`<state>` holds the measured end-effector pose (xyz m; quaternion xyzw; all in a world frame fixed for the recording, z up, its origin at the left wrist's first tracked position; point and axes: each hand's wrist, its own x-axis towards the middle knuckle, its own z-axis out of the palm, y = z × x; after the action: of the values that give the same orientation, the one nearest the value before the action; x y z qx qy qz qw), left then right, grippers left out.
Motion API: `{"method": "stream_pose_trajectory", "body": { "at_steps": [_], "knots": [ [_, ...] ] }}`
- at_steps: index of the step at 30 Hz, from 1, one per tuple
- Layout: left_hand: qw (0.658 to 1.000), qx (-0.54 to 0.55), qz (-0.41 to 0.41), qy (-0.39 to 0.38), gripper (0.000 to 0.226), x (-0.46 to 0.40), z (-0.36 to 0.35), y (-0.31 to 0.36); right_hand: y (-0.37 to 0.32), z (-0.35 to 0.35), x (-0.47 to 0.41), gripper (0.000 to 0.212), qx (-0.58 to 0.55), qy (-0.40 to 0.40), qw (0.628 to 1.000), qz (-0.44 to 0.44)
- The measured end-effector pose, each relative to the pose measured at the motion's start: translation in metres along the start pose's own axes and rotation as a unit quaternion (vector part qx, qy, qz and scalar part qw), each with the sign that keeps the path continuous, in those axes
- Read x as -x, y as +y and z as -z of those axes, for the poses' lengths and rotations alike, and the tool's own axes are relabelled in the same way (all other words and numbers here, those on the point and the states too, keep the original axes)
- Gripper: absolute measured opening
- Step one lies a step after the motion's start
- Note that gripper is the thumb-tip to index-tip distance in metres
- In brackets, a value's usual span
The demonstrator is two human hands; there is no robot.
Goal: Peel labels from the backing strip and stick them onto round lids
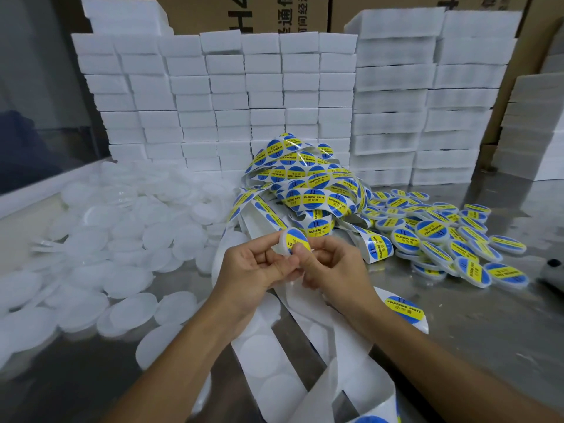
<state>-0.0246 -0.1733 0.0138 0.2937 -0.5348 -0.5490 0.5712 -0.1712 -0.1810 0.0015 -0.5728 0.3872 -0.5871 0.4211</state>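
Spent backing strip (pixel 268 340) trails nearest. Above it both hands pinch one lid (pixel 292 242): left hand (pixel 253 270) grips its rim, right hand (pixel 332 267) thumbs the label (pixel 297 238) down. Best rub from centre outward, then drop it on the right-hand pile (pixel 442 239).

1. The table (pixel 476 319) in front of me is bare, shiny metal.
2. White foam blocks (pixel 232 96) stand stacked in a wall along the table's far edge.
3. Brown cardboard boxes (pixel 274 13) with dark print rise behind the blocks.
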Motion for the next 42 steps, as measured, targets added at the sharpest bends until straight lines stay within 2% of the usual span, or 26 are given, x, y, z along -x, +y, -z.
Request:
{"method": "stream_pose_trajectory", "body": {
  "at_steps": [2,6,9,12,14,17,21,23,24,26,30,32,35,39,42],
  "knots": [
    [1.000,-0.009,-0.004,-0.015,0.037,0.002,0.002,0.000,-0.001,-0.001,0.000,0.048,0.005,0.011,1.000,-0.007],
    [0.998,-0.031,0.001,-0.059,0.040,0.004,0.000,0.003,0.000,0.007,-0.005,0.044,0.034,0.035,0.999,0.023],
    [0.997,-0.052,-0.005,-0.059,0.043,0.003,0.001,0.001,0.003,0.009,-0.006,0.047,0.053,0.039,0.997,0.031],
    [0.992,-0.107,-0.013,-0.065,0.045,0.003,0.001,-0.003,0.002,0.008,-0.005,0.063,0.092,0.042,0.994,0.030],
    [0.991,-0.113,-0.012,-0.066,0.043,0.003,0.002,-0.003,0.001,0.010,-0.005,0.065,0.090,0.038,0.995,0.030],
    [0.995,-0.079,-0.009,-0.054,0.037,0.003,0.001,0.001,-0.001,0.014,-0.007,0.052,0.061,0.014,0.998,0.029],
    [1.000,-0.022,0.000,0.007,0.031,-0.002,0.002,0.002,-0.003,0.014,-0.007,0.009,0.026,-0.034,0.998,0.051],
    [1.000,-0.009,0.009,0.018,0.029,-0.003,0.004,0.003,-0.002,0.010,-0.003,0.025,0.030,-0.061,0.996,0.061],
    [1.000,-0.010,0.013,0.023,0.028,-0.003,0.005,0.003,-0.002,0.008,-0.002,0.026,0.031,-0.069,0.995,0.065],
    [0.999,-0.022,0.016,0.036,0.024,-0.003,0.006,0.002,-0.004,0.006,-0.002,0.013,0.028,-0.058,0.996,0.062],
    [0.993,-0.092,-0.005,0.077,0.022,-0.005,0.005,-0.005,-0.006,0.012,-0.005,0.016,0.055,-0.026,0.997,0.052],
    [0.976,-0.173,-0.046,0.127,0.012,-0.007,0.007,-0.011,-0.006,0.017,-0.008,0.011,0.064,-0.008,0.997,0.048],
    [0.913,-0.351,-0.128,0.163,0.009,-0.007,0.013,-0.018,-0.010,0.030,-0.017,0.011,0.072,0.061,0.995,0.040],
    [0.869,-0.464,-0.132,0.111,0.022,-0.004,0.014,-0.025,-0.011,0.067,-0.036,0.016,0.038,0.199,0.979,-0.001],
    [0.847,-0.507,-0.138,0.078,0.029,-0.003,0.014,-0.025,-0.011,0.096,-0.054,0.030,-0.062,0.262,0.962,-0.051]
  ]
}}
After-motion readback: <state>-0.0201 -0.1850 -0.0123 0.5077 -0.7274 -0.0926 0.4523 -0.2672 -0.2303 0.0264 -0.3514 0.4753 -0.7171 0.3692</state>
